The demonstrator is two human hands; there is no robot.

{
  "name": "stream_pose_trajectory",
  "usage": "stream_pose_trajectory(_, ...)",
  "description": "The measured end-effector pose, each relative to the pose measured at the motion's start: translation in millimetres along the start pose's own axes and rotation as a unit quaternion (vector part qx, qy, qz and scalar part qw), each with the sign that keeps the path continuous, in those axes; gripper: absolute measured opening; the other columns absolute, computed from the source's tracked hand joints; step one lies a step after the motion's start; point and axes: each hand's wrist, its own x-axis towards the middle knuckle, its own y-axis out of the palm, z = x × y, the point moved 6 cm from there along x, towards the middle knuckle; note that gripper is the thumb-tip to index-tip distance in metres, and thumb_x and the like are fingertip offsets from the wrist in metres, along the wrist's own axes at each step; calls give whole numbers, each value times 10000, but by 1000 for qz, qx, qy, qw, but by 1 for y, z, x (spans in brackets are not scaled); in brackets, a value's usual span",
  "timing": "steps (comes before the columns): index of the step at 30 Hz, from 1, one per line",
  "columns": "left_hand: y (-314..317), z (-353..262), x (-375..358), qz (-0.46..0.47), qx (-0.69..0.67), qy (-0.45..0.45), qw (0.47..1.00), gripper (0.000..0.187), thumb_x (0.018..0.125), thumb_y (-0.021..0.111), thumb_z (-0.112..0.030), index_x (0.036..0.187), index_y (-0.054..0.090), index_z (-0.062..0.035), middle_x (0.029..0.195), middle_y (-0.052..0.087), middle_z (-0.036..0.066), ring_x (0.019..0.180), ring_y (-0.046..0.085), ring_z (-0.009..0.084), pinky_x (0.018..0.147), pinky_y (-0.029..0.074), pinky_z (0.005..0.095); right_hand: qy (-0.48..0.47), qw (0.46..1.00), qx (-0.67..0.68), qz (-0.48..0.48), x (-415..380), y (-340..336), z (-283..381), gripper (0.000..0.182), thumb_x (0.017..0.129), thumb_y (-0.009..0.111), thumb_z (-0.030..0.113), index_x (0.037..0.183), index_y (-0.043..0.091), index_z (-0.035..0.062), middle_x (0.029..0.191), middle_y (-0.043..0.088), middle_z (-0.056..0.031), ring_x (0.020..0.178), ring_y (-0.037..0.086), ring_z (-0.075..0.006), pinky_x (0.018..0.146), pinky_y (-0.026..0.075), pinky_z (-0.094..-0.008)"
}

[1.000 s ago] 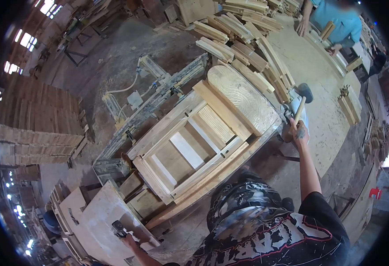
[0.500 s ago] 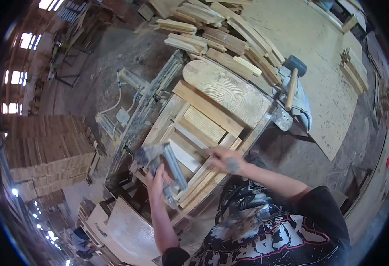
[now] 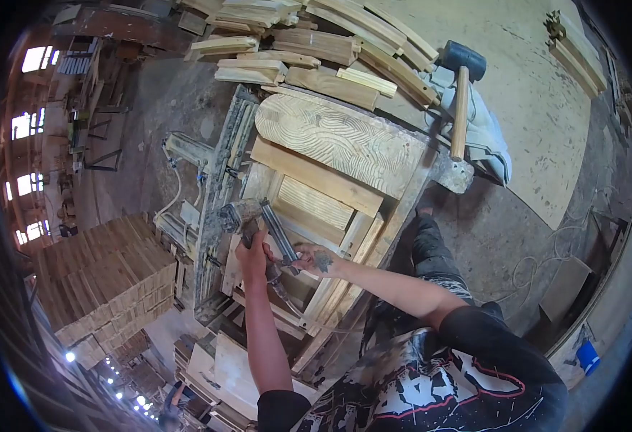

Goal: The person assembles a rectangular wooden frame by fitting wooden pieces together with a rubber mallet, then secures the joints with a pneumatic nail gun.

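Observation:
An unfinished wooden frame piece [image 3: 330, 180] with a rounded panel end lies on a metal press jig [image 3: 218, 187] in front of me. My left hand [image 3: 252, 252] grips the handle of a grey nail gun [image 3: 247, 216], held over the lower left part of the frame. My right hand [image 3: 314, 258] rests against the gun's long magazine, just above a slat of the frame. A rubber mallet [image 3: 461, 93] with a wooden handle lies on a white cloth at the frame's far right corner.
Loose wooden slats [image 3: 316, 43] are piled beyond the frame. A large plywood worktable [image 3: 532, 122] stretches to the right. Stacked boards [image 3: 100, 273] stand at the left, a blue container [image 3: 588, 356] on the floor at right.
My right hand let go of the mallet, which now lies on the cloth. My left hand brought the nail gun up from the lower left to the frame, and my right hand joined it.

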Motion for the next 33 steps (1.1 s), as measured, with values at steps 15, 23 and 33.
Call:
stream_pose_trajectory(15, -29, 24, -87, 56, 158, 77, 983, 278, 897, 699, -221, 729, 615, -16, 629, 607, 37, 493, 561, 130, 477, 466, 336, 103, 983, -123, 94, -94, -16, 101, 397, 999, 583, 377, 1161, 620, 17, 862, 690, -96, 822, 675, -173, 762, 544, -330)
stream_pose_trajectory(23, 27, 43, -129, 150, 424, 193, 872, 298, 694, 797, -217, 892, 685, -25, 768, 689, 198, 758, 680, 421, 665, 533, 493, 101, 993, -57, 8, -129, -51, 93, 402, 1022, 540, 392, 1103, 636, 10, 931, 684, -108, 850, 657, -167, 791, 524, -322)
stream_pose_trajectory(33, 31, 73, -113, 186, 430, 140, 872, 397, 711, 807, -316, 887, 673, 15, 801, 693, 221, 773, 670, 434, 709, 531, 498, 77, 994, -70, -37, -129, -59, 89, 384, 1030, 527, 373, 1039, 637, 5, 891, 677, -104, 856, 646, -178, 779, 502, -334)
